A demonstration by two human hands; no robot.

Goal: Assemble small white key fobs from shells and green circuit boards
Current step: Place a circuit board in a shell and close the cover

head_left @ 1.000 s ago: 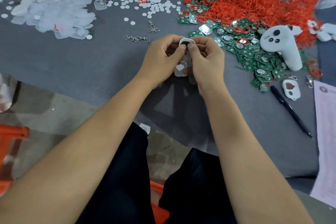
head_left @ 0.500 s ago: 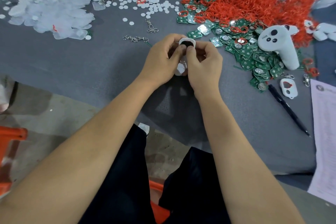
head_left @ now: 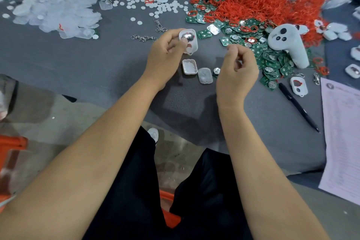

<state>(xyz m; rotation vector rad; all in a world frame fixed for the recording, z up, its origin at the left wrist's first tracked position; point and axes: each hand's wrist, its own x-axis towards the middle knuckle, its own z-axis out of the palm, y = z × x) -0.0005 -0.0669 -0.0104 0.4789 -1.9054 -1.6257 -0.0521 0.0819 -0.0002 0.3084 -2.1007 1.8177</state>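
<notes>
My left hand [head_left: 165, 55] holds a white key fob shell [head_left: 189, 41] above the grey table; a shiny round metal part sits in its upper half. My right hand [head_left: 236, 70] hovers apart to the right, fingers curled loosely, with no object visible in it. On the table between the hands lie a white shell half [head_left: 189, 67], a translucent cover [head_left: 205, 75] and a small silver disc [head_left: 216, 70]. A heap of green circuit boards [head_left: 272, 58] spreads to the right of my right hand.
A pile of red rubber rings [head_left: 259, 4] lies behind the boards. A white controller [head_left: 288, 43] rests on the boards. Translucent covers [head_left: 54, 11] and white dots lie far left, keychain clasps [head_left: 144, 37] near my left hand, a black pen [head_left: 298, 104] and a paper sheet [head_left: 342, 136] at right.
Both hands were pressed together on the shell. Now my right hand has let go and moved right, while my left hand keeps the shell. The parts lying beneath the hands are now uncovered.
</notes>
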